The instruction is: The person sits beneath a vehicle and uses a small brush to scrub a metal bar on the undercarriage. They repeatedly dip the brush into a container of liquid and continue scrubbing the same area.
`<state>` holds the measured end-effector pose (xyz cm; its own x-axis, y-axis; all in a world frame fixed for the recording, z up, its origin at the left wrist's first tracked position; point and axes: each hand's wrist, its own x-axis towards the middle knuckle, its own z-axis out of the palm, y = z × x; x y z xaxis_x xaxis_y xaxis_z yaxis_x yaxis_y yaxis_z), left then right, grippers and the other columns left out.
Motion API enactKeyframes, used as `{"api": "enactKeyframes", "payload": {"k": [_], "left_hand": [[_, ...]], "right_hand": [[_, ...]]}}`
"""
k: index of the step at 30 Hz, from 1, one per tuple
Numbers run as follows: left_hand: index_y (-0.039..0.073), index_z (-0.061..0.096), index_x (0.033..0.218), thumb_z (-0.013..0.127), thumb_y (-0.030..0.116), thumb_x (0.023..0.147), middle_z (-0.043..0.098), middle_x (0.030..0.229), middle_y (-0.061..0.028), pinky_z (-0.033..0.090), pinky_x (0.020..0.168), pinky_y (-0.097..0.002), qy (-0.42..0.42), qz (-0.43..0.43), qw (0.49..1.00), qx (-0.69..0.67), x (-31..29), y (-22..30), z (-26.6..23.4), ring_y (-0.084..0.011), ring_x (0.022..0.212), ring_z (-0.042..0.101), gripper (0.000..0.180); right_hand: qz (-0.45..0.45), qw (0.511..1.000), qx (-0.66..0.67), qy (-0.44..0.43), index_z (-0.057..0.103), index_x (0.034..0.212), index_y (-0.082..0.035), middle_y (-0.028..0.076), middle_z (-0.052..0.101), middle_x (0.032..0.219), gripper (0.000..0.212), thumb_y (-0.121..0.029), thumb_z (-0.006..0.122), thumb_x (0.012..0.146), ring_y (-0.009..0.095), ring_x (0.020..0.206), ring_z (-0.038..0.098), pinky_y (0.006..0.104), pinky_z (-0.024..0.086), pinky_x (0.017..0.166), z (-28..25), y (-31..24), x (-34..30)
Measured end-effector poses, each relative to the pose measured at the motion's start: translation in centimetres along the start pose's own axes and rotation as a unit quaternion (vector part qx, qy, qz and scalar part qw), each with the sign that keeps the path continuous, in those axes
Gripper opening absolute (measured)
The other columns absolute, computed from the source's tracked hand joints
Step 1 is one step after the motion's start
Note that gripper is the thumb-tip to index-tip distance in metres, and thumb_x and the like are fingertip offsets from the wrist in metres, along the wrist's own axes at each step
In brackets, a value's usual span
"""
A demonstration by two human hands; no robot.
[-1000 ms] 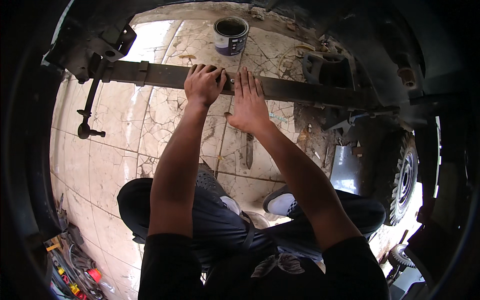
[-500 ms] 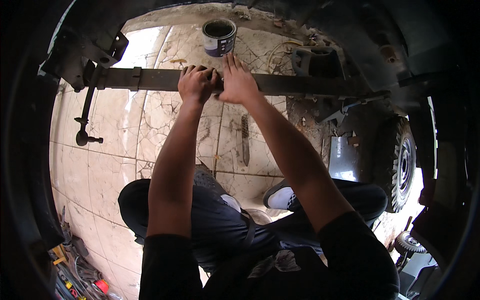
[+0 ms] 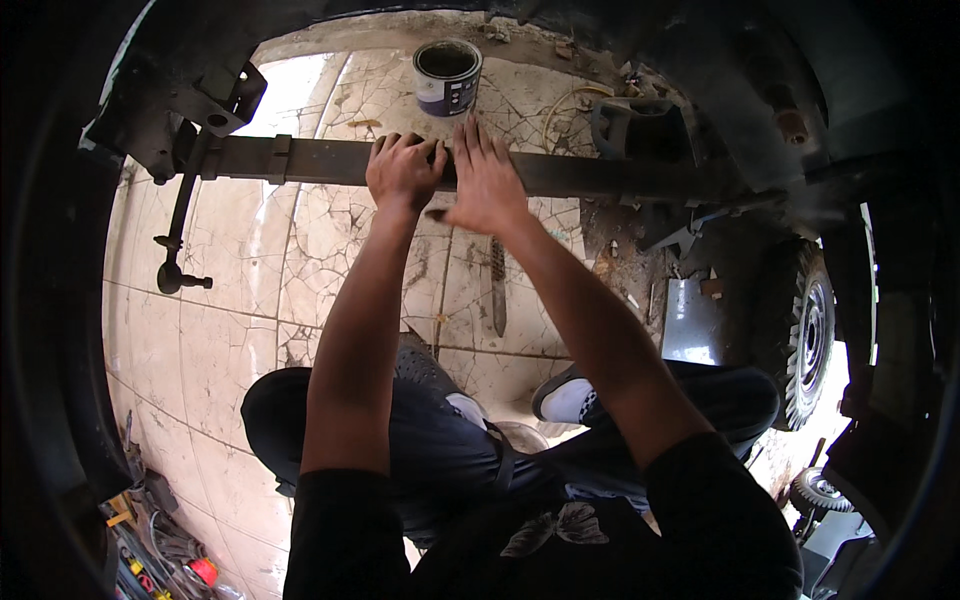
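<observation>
A dark leaf spring (image 3: 325, 162), flat and banded with a metal clip, runs across in front of me under a vehicle's underside. My left hand (image 3: 405, 172) is closed over it, its fingers curled across the top; anything else beneath the palm is hidden. Right beside it, my right hand (image 3: 487, 180) is open on the spring, fingers stretched away from me and thumb apart. Just beyond the hands stands an open paint tin (image 3: 446, 95) with a dark inside. Below the spring, a narrow tool like a wire brush (image 3: 498, 290) lies on the cracked tiles.
A rod with a ball joint (image 3: 170, 278) hangs at left. To the right are a treaded wheel (image 3: 812, 335), a grey metal sheet (image 3: 692, 318) and a dark plastic piece (image 3: 640, 128). Assorted tools (image 3: 150, 565) lie at lower left. My bent knees flank the space below.
My right hand has shifted slightly, with its thumb now farther out from the spring. My left hand stays closed on the spring. The whole view has drifted a little.
</observation>
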<state>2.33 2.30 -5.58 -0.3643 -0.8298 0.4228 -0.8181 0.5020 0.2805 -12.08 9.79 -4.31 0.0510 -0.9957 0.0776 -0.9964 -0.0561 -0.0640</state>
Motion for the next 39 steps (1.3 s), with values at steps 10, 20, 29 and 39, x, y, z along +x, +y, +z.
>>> {"api": "enactKeyframes", "payload": {"k": [10,20,29,39], "left_hand": [[0.021,0.085,0.113,0.065,0.043,0.099,0.078,0.112,-0.0046,0.047,0.111,-0.0413,0.026,-0.005,0.999,0.029,-0.5,-0.1,0.5,-0.0270,0.115,0.069,0.033],[0.022,0.086,0.104,0.062,0.039,0.100,0.078,0.105,-0.0060,0.047,0.105,-0.0421,0.019,-0.011,1.000,-0.017,-0.5,0.5,0.3,-0.0272,0.112,0.068,0.030],[0.017,0.086,0.096,0.059,0.038,0.101,0.078,0.103,-0.0053,0.045,0.109,-0.0435,0.004,-0.009,1.000,-0.016,0.7,1.3,1.2,-0.0287,0.109,0.069,0.034],[0.018,0.085,0.098,0.061,0.038,0.103,0.078,0.104,-0.0043,0.046,0.105,-0.0431,0.030,0.007,0.999,-0.011,0.0,-0.1,1.4,-0.0266,0.111,0.068,0.031]], "right_hand": [[0.008,0.999,0.033,0.004,0.012,0.170,0.003,0.026,0.019,0.177,0.134,-0.069,0.077,0.078,0.036,0.164,0.020,0.0473,0.016,0.134,0.3,-0.7,-0.9],[-0.033,0.997,0.075,0.003,0.008,0.172,-0.004,0.028,0.015,0.177,0.131,-0.059,0.082,0.079,0.038,0.165,0.018,0.0496,0.014,0.135,-0.5,-1.5,-3.8],[-0.028,0.995,0.095,0.014,0.010,0.171,-0.002,0.028,0.025,0.174,0.128,-0.038,0.085,0.074,0.038,0.160,0.030,0.0466,0.021,0.133,0.9,2.4,1.7],[-0.139,0.990,0.030,0.003,0.001,0.173,-0.005,0.024,0.020,0.176,0.110,0.001,0.066,0.084,0.031,0.164,0.023,0.0434,0.022,0.134,0.1,1.4,-4.2]]}}
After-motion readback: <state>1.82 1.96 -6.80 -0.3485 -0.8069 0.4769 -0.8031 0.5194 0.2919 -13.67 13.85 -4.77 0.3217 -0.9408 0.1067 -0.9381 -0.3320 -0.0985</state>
